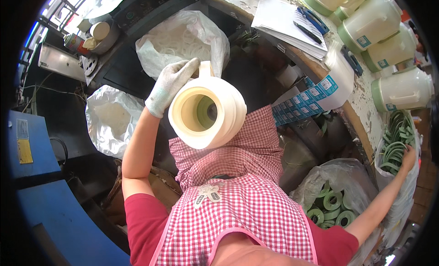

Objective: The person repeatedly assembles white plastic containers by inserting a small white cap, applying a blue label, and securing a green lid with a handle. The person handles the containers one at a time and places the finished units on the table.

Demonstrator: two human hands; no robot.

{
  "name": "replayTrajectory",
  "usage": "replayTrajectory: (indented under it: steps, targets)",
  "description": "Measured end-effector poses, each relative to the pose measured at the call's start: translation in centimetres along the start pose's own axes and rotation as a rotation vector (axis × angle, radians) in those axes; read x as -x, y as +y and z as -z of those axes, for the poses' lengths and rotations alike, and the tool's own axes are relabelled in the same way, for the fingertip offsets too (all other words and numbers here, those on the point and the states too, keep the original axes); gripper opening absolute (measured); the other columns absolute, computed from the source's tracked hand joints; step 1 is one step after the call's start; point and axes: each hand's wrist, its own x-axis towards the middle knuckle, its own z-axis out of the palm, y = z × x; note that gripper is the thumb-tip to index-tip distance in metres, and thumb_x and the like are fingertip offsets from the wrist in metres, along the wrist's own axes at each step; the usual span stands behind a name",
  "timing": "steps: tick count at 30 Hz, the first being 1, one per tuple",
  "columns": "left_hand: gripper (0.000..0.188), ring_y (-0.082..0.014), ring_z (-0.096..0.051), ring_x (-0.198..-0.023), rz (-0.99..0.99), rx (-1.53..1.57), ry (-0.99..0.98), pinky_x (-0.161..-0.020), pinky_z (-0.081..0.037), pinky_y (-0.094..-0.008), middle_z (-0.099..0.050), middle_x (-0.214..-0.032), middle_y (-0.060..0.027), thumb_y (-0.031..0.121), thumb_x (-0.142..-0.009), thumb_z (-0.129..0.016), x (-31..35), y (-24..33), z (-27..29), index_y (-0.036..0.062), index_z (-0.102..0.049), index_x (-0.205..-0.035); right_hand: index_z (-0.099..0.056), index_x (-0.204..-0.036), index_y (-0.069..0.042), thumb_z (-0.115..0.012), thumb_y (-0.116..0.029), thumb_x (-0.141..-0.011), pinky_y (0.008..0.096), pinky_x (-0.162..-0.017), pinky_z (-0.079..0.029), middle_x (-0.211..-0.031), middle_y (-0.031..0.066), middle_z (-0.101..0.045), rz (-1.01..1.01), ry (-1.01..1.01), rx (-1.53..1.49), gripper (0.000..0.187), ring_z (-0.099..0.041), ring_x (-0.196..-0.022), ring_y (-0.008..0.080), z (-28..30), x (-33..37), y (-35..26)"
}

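My left hand point(170, 85), in a whitish knit glove, grips a cream plastic jug body point(231, 112) by the handle at its far side. The body's round open mouth faces up toward me, and a green ring shows deep inside. Stretched far to the right, my bare right hand point(408, 159) is closed at a bunch of green curved plastic handles point(392, 157), which fill a white bag point(384, 172). The fingertips are partly hidden among those pieces.
Several cream-and-green jugs point(372, 26) stand on the worn bench point(361, 106), beside papers point(279, 19), a pen point(307, 32) and a label strip point(311, 101). Bags hold translucent rings point(183, 42) and green round parts point(333, 200). Another bag point(112, 117) and blue cabinets point(68, 220) are at left.
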Motion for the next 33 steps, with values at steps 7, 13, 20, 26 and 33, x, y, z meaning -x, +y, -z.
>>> replayTrajectory:
  steps: [7, 13, 20, 26, 33]
  targets:
    - [0.027, -0.0139, -0.066, -0.103, -0.260, -0.073, 0.212, -0.095, -0.051, -0.0284, -0.075, -0.111, -0.0087, 0.020, -0.107, -0.060, 0.8, -0.6, 0.4, -0.0029, -0.071, -0.117, -0.072, -0.115, 0.001, -0.068, -0.010, -0.094, 0.0385, -0.082, -0.056, -0.107, 0.0137, -0.076, -0.190, 0.394, -0.217, 0.025, -0.073, -0.097, 0.0239, 13.3, -6.2, -17.8]
    - [0.060, -0.0248, -0.066, -0.123, -0.513, 0.300, 0.040, -0.112, -0.046, -0.0392, -0.069, -0.134, -0.0180, 0.047, -0.109, -0.052, 1.0, 0.1, 0.0, -0.0040, -0.059, -0.140, -0.068, -0.106, 0.003, -0.067, 0.001, -0.092, 0.0322, -0.084, -0.053, -0.094, 0.0085, -0.070, -0.188, 0.147, -1.724, 0.014, -0.065, -0.093, 0.0152, 18.4, -5.2, -49.4]
    - [0.066, -0.0169, -0.070, -0.097, -0.252, 0.478, 0.265, -0.106, -0.050, -0.0392, -0.060, -0.095, -0.0048, 0.039, -0.111, -0.050, 5.8, 3.9, -1.1, -0.0097, -0.041, -0.154, -0.061, -0.114, 0.002, -0.060, -0.018, -0.106, 0.0219, -0.055, -0.036, -0.067, -0.0024, -0.047, -0.061, -0.898, -2.613, 0.022, -0.045, -0.052, 0.0066, 20.4, -2.3, -74.0]
    - [0.045, -0.0030, -0.034, -0.062, -0.271, 0.517, 0.462, -0.089, -0.056, -0.0318, -0.034, -0.073, 0.0055, 0.022, -0.112, -0.048, 7.5, 1.8, -1.9, -0.0096, -0.054, -0.144, -0.055, -0.114, -0.003, -0.054, -0.019, -0.107, 0.0235, -0.049, -0.029, -0.066, -0.0052, -0.038, -0.126, -0.949, -2.598, 0.017, -0.036, -0.047, 0.0066, 20.3, 3.4, -74.0]
    - [0.033, -0.0058, -0.037, -0.060, -0.190, 0.614, 0.559, -0.094, -0.059, -0.0377, -0.039, -0.073, 0.0028, 0.020, -0.112, -0.045, 7.4, 1.4, -3.5, -0.0043, -0.063, -0.125, -0.049, -0.091, -0.011, -0.052, -0.018, -0.108, 0.0223, -0.049, -0.027, -0.064, -0.0069, -0.037, -0.335, -0.963, -2.560, 0.019, -0.033, -0.047, 0.0047, 19.3, 5.5, -74.0]
